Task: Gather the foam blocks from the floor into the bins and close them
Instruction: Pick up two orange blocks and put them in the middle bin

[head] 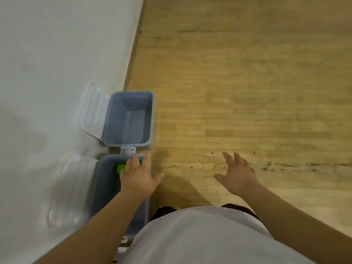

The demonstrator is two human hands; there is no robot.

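L hand [140, 180] spread flat above near bin [102, 189], holding nothing. Green foam block [121, 168] inside bin, just left of fingertips, long axis across. R hand [237, 174] spread, empty, over floor [247, 92]. Lids [93, 111] up.

Warm, dim light. Motion blur softens everything, worst near left. A soft shadow darkens the near floor [182, 187].

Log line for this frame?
left hand: open, over near blue-grey plastic bin | green foam block: inside it | far blue-grey plastic bin: empty, clear lid open | right hand: open, over wooden floor
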